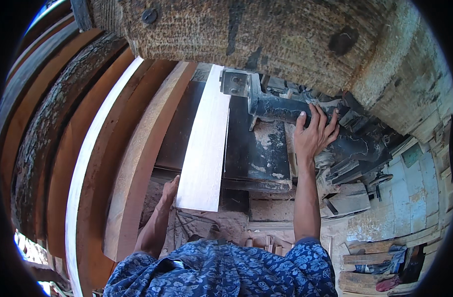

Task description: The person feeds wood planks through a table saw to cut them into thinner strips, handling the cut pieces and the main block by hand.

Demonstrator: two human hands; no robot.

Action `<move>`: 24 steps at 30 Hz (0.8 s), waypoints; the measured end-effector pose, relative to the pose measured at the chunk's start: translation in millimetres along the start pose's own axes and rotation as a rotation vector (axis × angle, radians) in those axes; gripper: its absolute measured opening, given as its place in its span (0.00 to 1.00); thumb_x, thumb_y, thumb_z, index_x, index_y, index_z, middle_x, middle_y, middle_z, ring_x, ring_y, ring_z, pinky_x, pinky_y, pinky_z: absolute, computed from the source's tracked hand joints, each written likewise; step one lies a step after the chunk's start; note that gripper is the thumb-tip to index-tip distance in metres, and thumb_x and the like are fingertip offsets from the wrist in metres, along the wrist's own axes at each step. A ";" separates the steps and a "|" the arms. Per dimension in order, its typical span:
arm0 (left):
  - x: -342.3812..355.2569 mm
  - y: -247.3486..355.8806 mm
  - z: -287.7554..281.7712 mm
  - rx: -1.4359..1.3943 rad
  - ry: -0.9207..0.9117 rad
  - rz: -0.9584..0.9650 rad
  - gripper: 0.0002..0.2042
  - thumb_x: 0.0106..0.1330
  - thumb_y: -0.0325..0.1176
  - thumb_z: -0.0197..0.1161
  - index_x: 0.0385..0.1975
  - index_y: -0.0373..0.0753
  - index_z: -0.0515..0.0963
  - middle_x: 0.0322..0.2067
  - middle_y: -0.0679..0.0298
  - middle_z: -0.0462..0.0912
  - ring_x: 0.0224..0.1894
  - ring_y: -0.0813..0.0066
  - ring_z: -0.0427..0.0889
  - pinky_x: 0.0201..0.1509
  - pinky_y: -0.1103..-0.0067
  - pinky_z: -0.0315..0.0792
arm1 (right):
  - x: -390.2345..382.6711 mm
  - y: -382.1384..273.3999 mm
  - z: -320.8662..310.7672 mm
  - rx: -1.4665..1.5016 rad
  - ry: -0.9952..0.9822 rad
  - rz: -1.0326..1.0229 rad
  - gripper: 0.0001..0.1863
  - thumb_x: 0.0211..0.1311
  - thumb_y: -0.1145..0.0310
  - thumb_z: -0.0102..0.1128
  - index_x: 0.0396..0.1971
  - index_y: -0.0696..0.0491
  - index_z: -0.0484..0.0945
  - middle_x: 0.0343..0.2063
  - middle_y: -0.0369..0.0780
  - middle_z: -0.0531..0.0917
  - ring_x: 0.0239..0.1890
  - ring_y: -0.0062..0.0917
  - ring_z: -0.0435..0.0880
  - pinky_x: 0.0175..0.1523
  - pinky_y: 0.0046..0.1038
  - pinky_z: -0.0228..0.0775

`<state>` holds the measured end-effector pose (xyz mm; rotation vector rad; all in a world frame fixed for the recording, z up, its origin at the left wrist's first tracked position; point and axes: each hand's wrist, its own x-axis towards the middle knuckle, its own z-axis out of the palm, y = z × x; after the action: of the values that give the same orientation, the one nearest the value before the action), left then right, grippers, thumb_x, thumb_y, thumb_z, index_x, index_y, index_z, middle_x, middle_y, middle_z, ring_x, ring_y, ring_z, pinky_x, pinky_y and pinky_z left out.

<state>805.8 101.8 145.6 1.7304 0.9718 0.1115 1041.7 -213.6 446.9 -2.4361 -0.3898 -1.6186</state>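
Pale near-white flat wooden board (204,153), head view: lies lengthwise over the black flat metal machine table (251,153), running from the far edge toward the person. Near end sticks out past the table's near edge. Sides look straight, near end cut roughly square.

Left hand (171,189): at the board's left side, close to its near-left corner. Fingers partly hidden by the board, so can't tell how far they're closed or whether they pinch it.

Right hand (313,131): on the dark cylindrical metal housing (280,108) beyond the table's right edge. Fingers spread wide, laid over the top of it, not wrapped round. Well apart from the board.

Grey bolted metal block (234,82) sits at the table's far edge, just beside the board's far end on its right. Pale dust (268,141) patches the table toward its right edge.

Left of the table: brown sawn wooden planks (137,173) side by side, one dark rough bark-edged slab (43,128) among them. Weathered thick wooden beam (286,39) with round bolt heads fills the top of the view. Pale blue-grey flat panel (399,193) off to the right, short light-brown wood pieces (367,260) below it. Blue floral shirt (221,270) at the bottom.
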 end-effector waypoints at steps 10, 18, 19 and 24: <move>-86.9 -16.7 -11.7 -0.063 -0.116 0.090 0.28 0.61 0.52 0.47 0.45 0.28 0.71 0.37 0.48 0.78 0.40 0.66 0.77 0.41 0.75 0.68 | -15.5 2.8 -12.6 0.113 -0.103 -0.024 0.20 0.54 0.59 0.52 0.48 0.48 0.70 0.51 0.35 0.70 0.61 0.38 0.57 0.61 0.47 0.41; -122.8 -81.6 -14.6 0.133 -0.114 0.215 0.25 0.63 0.52 0.39 0.46 0.38 0.72 0.38 0.44 0.76 0.41 0.55 0.76 0.42 0.70 0.68 | -153.0 -38.1 -30.4 0.588 -0.413 0.138 0.24 0.54 0.60 0.55 0.49 0.56 0.67 0.46 0.44 0.70 0.53 0.39 0.66 0.57 0.38 0.55; -132.9 -82.2 -16.9 0.034 -0.133 0.160 0.25 0.64 0.51 0.38 0.47 0.39 0.71 0.38 0.44 0.76 0.41 0.53 0.76 0.42 0.69 0.68 | -179.9 -46.0 -36.4 0.678 -0.534 0.229 0.25 0.55 0.57 0.53 0.50 0.57 0.67 0.48 0.46 0.69 0.53 0.39 0.66 0.58 0.37 0.55; -165.8 -113.4 -25.3 -0.008 -0.179 0.349 0.23 0.62 0.46 0.38 0.51 0.41 0.67 0.38 0.45 0.76 0.40 0.50 0.76 0.40 0.68 0.68 | -297.9 -84.4 -94.6 1.045 -1.133 0.768 0.35 0.58 0.41 0.39 0.53 0.57 0.64 0.53 0.46 0.66 0.57 0.34 0.62 0.60 0.31 0.52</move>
<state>621.3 21.2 123.8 1.8539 0.5324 0.1822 822.2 -195.4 209.7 -1.9065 -0.2508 0.3473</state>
